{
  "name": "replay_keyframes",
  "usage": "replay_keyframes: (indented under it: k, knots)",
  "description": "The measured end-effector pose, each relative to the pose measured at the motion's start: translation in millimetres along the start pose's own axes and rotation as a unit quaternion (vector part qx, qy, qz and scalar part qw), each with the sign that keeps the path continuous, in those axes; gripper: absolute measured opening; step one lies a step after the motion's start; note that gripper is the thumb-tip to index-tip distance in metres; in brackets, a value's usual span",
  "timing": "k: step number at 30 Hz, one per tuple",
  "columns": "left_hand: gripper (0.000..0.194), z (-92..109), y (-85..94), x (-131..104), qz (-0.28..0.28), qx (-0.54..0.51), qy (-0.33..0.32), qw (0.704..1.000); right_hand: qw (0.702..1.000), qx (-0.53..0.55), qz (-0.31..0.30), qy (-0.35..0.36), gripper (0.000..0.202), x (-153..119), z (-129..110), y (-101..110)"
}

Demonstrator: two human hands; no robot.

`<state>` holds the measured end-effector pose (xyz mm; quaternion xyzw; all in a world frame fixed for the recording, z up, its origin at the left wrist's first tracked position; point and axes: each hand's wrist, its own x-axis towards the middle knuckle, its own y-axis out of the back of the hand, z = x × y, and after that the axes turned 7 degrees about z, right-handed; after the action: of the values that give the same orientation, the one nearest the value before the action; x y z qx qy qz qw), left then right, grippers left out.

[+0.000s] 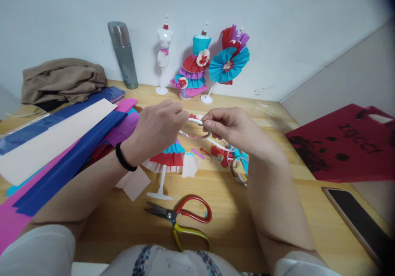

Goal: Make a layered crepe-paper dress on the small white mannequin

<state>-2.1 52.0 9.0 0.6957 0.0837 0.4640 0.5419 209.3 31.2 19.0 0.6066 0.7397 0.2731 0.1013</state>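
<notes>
My left hand (162, 124), a black band on its wrist, pinches a narrow white roll of tape (195, 121) from the left. On the other side my right hand (230, 124) grips the same ring between thumb and fingers. The roll hangs a little above the table, its lower rim showing between the hands. Below my left hand stands a small white stand (160, 185) with a red, blue and pale ruffled paper skirt (166, 159), partly hidden by that hand. Scissors (171, 215) with one red and one yellow handle lie partly open nearer to me.
Three mini dress forms (163, 58) stand by the wall, two in crepe paper. A flask (123, 56), brown cloth (61, 80) and coloured paper sheets (61, 138) are left. More tape rings (239, 171), paper scraps (219, 154), a red bag (342, 144) and a phone (358, 222) are right.
</notes>
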Motion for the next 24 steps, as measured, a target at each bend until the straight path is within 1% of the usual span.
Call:
replay_keyframes:
  k: [1,3,5,7,9,12,14,18,21,22,24]
  knots:
    - [0.025,-1,-0.8,0,0.006,-0.023,0.007,1.0,1.0,0.004,0.007,0.007,0.03,0,1,0]
    - [0.022,-5,-3.4,1,0.017,-0.103,0.037,0.994,1.0,0.015,0.019,0.018,0.03,2,3,0]
    - [0.018,-10,-6.1,4,0.014,-0.192,0.075,0.979,0.999,0.026,0.023,0.02,0.031,3,5,0]
    - [0.016,-14,-7.9,6,0.006,-0.249,0.113,0.962,0.999,0.033,0.026,0.02,0.031,4,7,1]
    - [0.018,-18,-8.8,8,0.003,-0.272,0.149,0.951,0.999,0.028,0.032,0.018,0.03,5,9,2]
    - [0.025,-23,-8.7,9,0.026,-0.294,0.192,0.936,0.999,0.018,0.043,0.008,0.031,6,11,5]
    - [0.032,-25,-7.3,9,0.039,-0.302,0.198,0.932,0.999,0.023,0.046,0.0,0.032,6,11,7]
    - [0.041,-26,-1.0,9,0.049,-0.29,0.194,0.936,0.997,0.039,0.066,-0.007,0.033,5,9,9]
    - [0.048,-29,5.2,9,0.083,-0.311,0.211,0.923,0.996,0.047,0.082,-0.006,0.034,5,7,10]
    - [0.047,-30,7.5,10,0.095,-0.325,0.214,0.916,0.995,0.049,0.088,-0.006,0.034,4,6,11]
    - [0.038,-32,12.2,10,0.106,-0.351,0.218,0.905,0.994,0.049,0.102,-0.008,0.034,4,6,12]
